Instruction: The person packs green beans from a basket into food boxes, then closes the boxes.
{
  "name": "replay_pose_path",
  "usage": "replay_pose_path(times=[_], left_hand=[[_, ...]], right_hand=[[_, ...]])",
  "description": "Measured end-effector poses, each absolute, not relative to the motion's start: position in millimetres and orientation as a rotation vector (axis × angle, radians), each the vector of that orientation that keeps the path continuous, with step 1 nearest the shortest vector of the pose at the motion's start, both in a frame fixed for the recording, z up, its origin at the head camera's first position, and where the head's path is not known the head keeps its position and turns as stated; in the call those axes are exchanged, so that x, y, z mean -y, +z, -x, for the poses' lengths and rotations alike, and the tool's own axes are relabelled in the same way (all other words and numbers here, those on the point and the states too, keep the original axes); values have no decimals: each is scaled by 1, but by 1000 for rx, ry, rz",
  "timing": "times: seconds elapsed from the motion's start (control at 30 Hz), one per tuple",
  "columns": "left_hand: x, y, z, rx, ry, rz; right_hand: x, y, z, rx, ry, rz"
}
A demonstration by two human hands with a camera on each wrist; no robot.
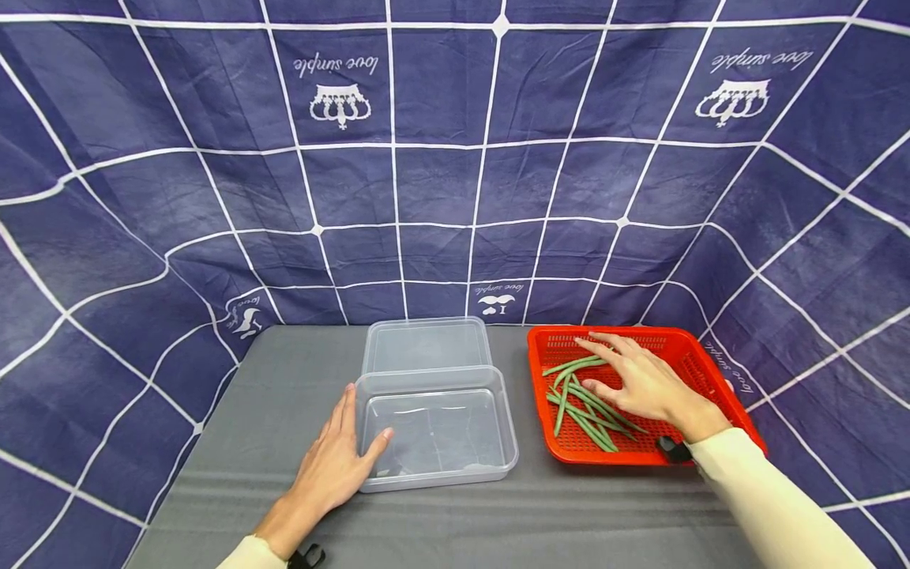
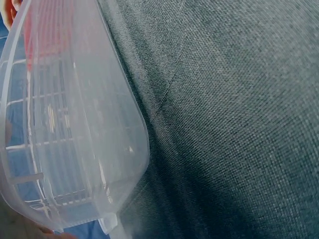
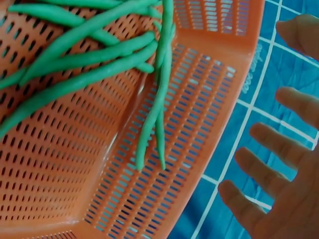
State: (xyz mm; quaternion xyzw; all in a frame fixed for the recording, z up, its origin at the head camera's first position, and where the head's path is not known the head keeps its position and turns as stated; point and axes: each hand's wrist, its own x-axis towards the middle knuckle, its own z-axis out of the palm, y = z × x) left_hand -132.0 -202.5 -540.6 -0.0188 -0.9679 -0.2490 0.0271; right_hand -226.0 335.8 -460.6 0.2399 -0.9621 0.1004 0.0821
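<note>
A clear plastic container (image 1: 437,478) stands uncovered on the table. My left hand (image 1: 334,458) rests against its left side, the fingers straight along the outer wall and the thumb reaching over the rim. In the left wrist view the container's wall (image 2: 109,144) fills the left part, with bits of that hand at the lower left corner. Over a red plastic basket (image 1: 569,456) hovers my right hand (image 1: 643,383), fingers spread and holding nothing. Beneath and left of it, several green beans (image 1: 586,411) lie loosely. Some beans (image 3: 89,74) lean up the basket's slotted wall in the right wrist view.
Behind the container lies a clear lid (image 1: 426,348), partly overlapped by the container's back rim. Grey cloth (image 1: 270,419) covers the table. A dark blue curtain (image 1: 441,182) with white grid lines surrounds the back and both sides.
</note>
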Motion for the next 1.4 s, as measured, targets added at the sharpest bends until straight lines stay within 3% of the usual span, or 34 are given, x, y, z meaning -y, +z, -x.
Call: replay_pose_path(times=[0.8,1.4], left_hand=[[204,-544,132,2983,-759,84],[205,-543,133,3005,-752,81]], right_hand=[[-344,-492,281,2962,330,-1144],[-335,-505,290,2949,354,-1087]])
